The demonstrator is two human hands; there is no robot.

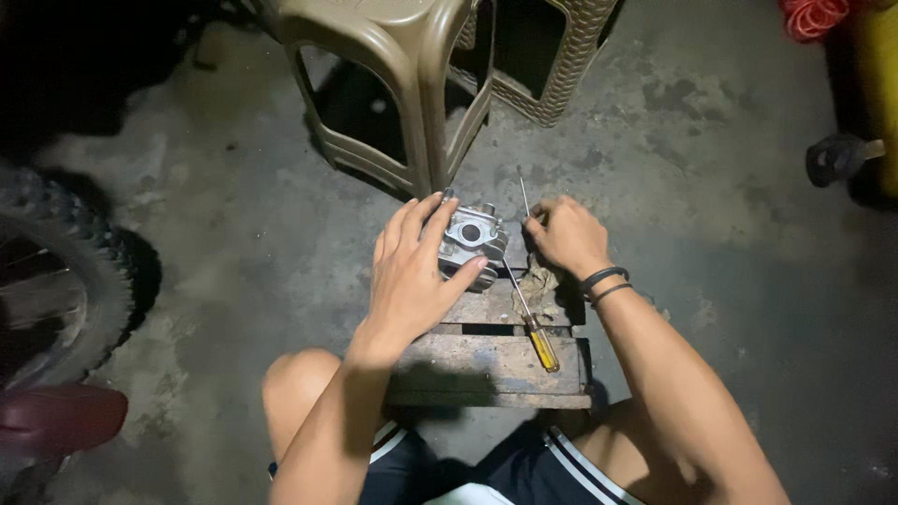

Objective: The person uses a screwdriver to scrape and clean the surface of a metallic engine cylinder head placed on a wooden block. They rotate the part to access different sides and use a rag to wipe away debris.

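Note:
A small grey metal engine part [475, 239] with a round opening rests on a worn wooden block [491, 360] on the concrete floor. My left hand [412, 271] lies over its left side, thumb against its front, holding it down. Just right of the part, my right hand [564, 234] is closed around a thin metal rod [524, 194] that points up and away. A screwdriver [530, 323] with a yellow handle lies loose on the block between my hands, tip toward the part. A crumpled dirty rag [541, 282] sits under my right wrist.
Two tan plastic stools [412, 84] stand right behind the block. A knobby motorcycle tyre [56, 271] and a dark red part [56, 416] are at the left edge. A yellow container [877, 93], an orange coil [812, 17] and a black piece [835, 159] sit far right.

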